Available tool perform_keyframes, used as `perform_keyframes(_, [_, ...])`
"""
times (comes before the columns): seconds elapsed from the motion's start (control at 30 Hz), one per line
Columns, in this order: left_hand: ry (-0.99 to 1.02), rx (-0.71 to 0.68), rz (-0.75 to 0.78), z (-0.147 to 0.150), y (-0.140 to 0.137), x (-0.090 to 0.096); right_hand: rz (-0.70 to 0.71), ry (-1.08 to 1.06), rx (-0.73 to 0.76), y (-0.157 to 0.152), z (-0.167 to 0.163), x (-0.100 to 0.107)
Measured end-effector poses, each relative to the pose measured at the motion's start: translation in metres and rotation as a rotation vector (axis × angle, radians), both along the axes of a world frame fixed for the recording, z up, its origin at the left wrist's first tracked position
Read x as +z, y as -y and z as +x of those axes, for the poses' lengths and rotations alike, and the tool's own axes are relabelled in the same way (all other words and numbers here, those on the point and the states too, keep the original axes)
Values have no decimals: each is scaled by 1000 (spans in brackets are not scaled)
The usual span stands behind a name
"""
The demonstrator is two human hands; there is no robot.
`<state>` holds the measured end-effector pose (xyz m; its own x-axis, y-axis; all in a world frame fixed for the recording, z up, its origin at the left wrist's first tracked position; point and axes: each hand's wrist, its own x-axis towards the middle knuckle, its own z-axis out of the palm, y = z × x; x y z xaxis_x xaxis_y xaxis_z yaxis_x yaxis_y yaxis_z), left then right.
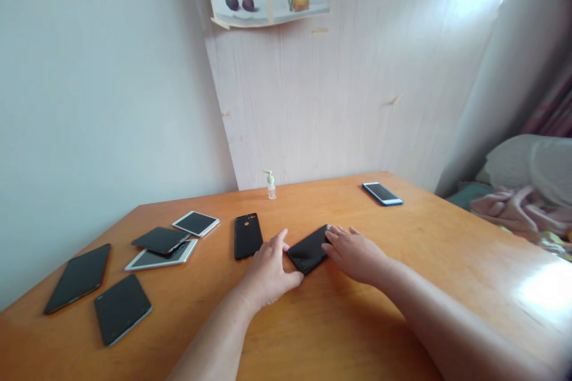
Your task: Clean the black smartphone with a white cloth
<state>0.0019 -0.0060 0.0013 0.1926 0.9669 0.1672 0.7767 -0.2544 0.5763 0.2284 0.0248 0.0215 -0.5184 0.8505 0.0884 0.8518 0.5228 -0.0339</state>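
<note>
A black smartphone (308, 251) lies at a slant on the wooden table (286, 333), its dark glossy face up. My left hand (270, 271) is at its left end, with the thumb at the near corner and the fingers at the far corner. On the right end rest the fingers of my right hand (353, 253), which cover that edge in part. Just left of the smartphone is a black phone case (248, 236) with a round hole and a camera cutout.
Tablets lie on the left: a long black one (79, 278), a dark one (123, 308), another dark one (161, 239) on top of a white-framed one (143, 259), and a smaller white one (196, 223). A pump bottle (271, 186) and a blue-edged phone (382, 193) are farther back.
</note>
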Motion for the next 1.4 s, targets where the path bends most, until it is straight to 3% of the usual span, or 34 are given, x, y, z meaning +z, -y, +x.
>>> perform_keyframes(0.1, [6,-4,16,-1,-1,-2,-8,-19,-27,7,-3,2])
perform_keyframes(0.23, [23,-1,26,-3,-4,-8,-19,-95,237,44,-25,4])
perform_keyframes(0.3, [28,3,22,-4,-5,-9,-40,-99,290,52,-28,6])
perform_keyframes(0.5, [-7,-3,17,-2,-4,-2,-53,55,-55,18,2,17])
perform_keyframes(0.57, [-27,-20,23,-1,-3,1,-71,64,-92,19,3,20])
perform_keyframes(0.63, [-47,-50,35,-1,-2,3,-69,32,-17,34,-6,23])
perform_keyframes(0.8, [-78,-81,61,-3,-3,2,-70,-125,332,69,-28,23])
perform_keyframes(0.87, [-82,-86,67,-3,-4,0,-86,-126,265,62,-22,23])
perform_keyframes(0.97, [-83,-88,74,-3,-6,-2,-98,-45,-16,38,-8,23])
perform_keyframes(1.03, [-82,-77,73,-3,-6,-2,-106,-8,-105,30,-5,24])
perform_keyframes(1.1, [-85,-71,66,-2,-6,-1,-98,-15,-33,35,-10,23])
perform_keyframes(1.2, [-90,-66,58,-1,-5,1,-90,-89,234,53,-24,21])
perform_keyframes(1.27, [-94,-62,58,-1,-4,2,-108,-125,300,56,-27,19])
perform_keyframes(1.4, [-97,-62,74,-1,-5,0,-113,-78,24,26,-8,18])
